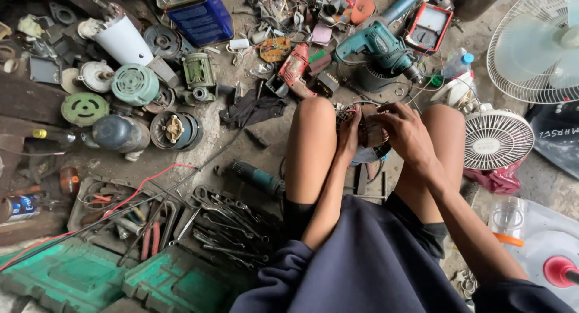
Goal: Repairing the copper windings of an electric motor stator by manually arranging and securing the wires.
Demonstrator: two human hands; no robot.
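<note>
**Both hands gripping a motor stator between the knees**

Head view: left hand and right hand are clasping the copper-wound motor stator, fingers curled around it. Teal electric drill is lying at 12 o'clock; small white fan at 3 o'clock.

Soft even daylight, sharp, slight edge distortion.

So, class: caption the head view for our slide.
Both hands, left and right, grip a motor winding above scattered wrenches.

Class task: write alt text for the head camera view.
Both hands, left hand and right hand, hold a wound motor part between the person's knees. Around them on the floor lie a teal drill, wrenches and small fans.
</note>
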